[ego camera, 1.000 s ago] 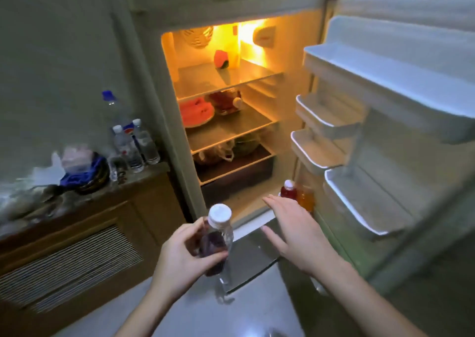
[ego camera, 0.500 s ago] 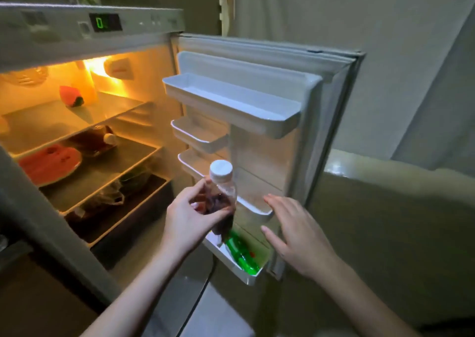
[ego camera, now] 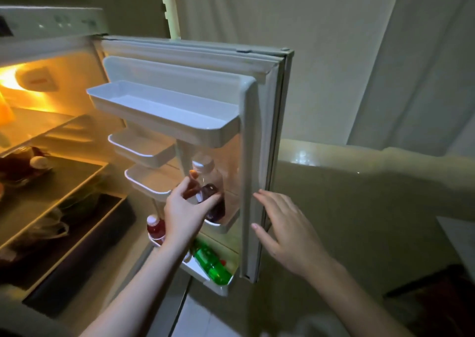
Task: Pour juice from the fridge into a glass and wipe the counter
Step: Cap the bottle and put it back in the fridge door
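Note:
My left hand (ego camera: pixel 186 209) grips a small clear bottle (ego camera: pixel 210 182) with a white cap and dark purple juice in its lower half. The bottle stands upright at a door shelf (ego camera: pixel 223 224) of the open fridge door (ego camera: pixel 259 156). My right hand (ego camera: pixel 285 228) is spread with fingers apart, right by the door's outer edge, holding nothing. A red juice bottle (ego camera: pixel 155 227) with a white cap and a green bottle (ego camera: pixel 212 264) lying tilted sit in the lowest door shelf below my left hand.
The lit fridge interior (ego camera: pixel 51 172) at left holds glass shelves with dark items and a bottom drawer. Empty white door shelves (ego camera: pixel 164 110) hang above the bottle. A glossy beige counter ledge (ego camera: pixel 359 161) runs behind the door at right. The floor is pale tile.
My view has swung right from the fridge interior to the door. My left hand has carried the purple juice bottle up and right to the door shelf. My right hand has moved to the door's edge.

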